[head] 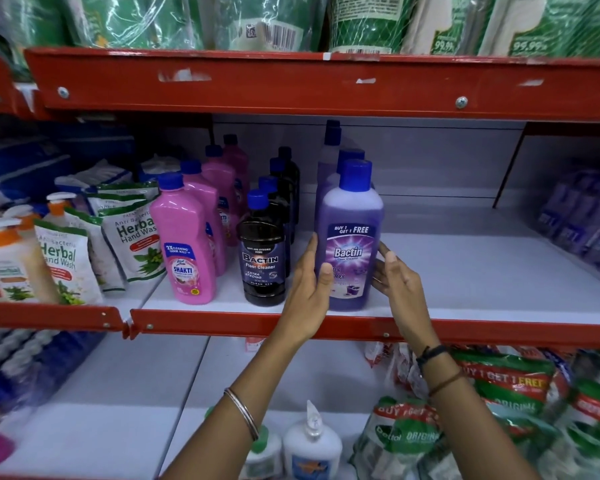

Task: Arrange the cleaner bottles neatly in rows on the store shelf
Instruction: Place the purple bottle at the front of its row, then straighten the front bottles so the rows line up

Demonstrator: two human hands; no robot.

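Note:
A purple Bactin floor cleaner bottle (352, 237) with a blue cap stands upright at the front of the white shelf (465, 271), heading a row of purple bottles. My left hand (309, 292) wraps its left side with the thumb on the label. My right hand (394, 271) touches its right side with the fingers. To the left stands a row of dark Bactin bottles (264, 251), and further left a row of pink Shakti bottles (187, 247).
Herbal hand wash pouches (132, 237) and pump bottles (7, 258) fill the shelf's left end. Purple packs (582, 220) sit at the far right. A red shelf lip (326, 327) runs along the front. Green pouches and white bottles lie on the shelf below.

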